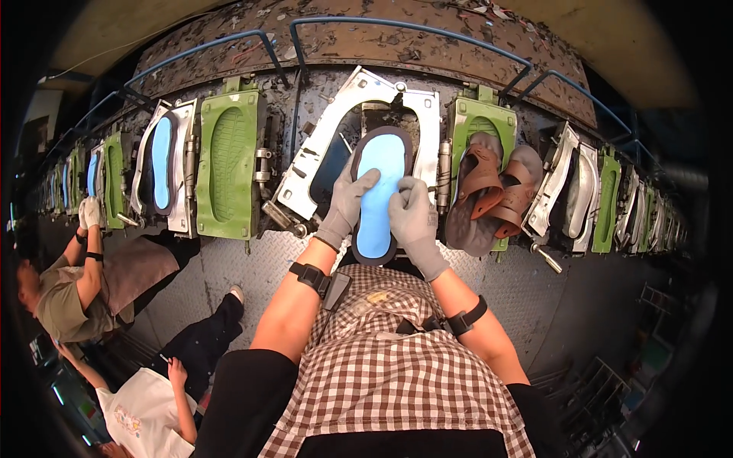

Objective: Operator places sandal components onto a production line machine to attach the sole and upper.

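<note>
Both my hands wear grey gloves. Between them is a shoe insole (376,221) with a light blue face and a dark rim, held upright over the open silver mould frame (426,114). My left hand (345,204) grips its left edge, the thumb lying across the blue face. At the right edge, my right hand (414,221) has its fingers curled in and closed against the rim. A pair of brown sandals, one sandal (481,175) beside the other sandal (519,191), rests on the green mould plate (500,116) to my right.
More silver and green moulds line the bench both ways, including a green plate (225,164) and a mould with a blue insole (162,156). Blue rails (412,25) run behind. On the left are a gloved co-worker (72,298) and a person in white (141,408).
</note>
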